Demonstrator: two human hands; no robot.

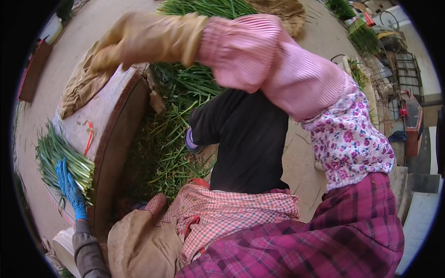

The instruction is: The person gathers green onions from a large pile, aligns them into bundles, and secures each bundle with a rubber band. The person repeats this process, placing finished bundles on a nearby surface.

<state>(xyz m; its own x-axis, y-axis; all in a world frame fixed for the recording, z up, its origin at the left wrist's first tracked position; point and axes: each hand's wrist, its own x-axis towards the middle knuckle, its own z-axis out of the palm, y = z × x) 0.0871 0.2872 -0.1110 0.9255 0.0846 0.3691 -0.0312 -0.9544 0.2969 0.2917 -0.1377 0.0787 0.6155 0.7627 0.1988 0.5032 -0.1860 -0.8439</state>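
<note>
My right hand, in a tan rubber glove, reaches far across to the left, blurred by motion. It overlaps a brown cloth on the pale top of a thick block-like work surface. Whether the fingers grip the cloth cannot be told. My left hand is out of view. Farther along the same surface lies a bunch of long green leafy stalks with pale ends. Another person's hand, in a blue glove with a grey-brown sleeve behind it, rests on that bunch. An orange-red strip lies beside it.
Loose green leaves litter the ground between the block and my black-trousered leg. More green stalks lie at the top, near a brown sack. Wire crates and other clutter stand at the right. Tan fabric fills the lower left.
</note>
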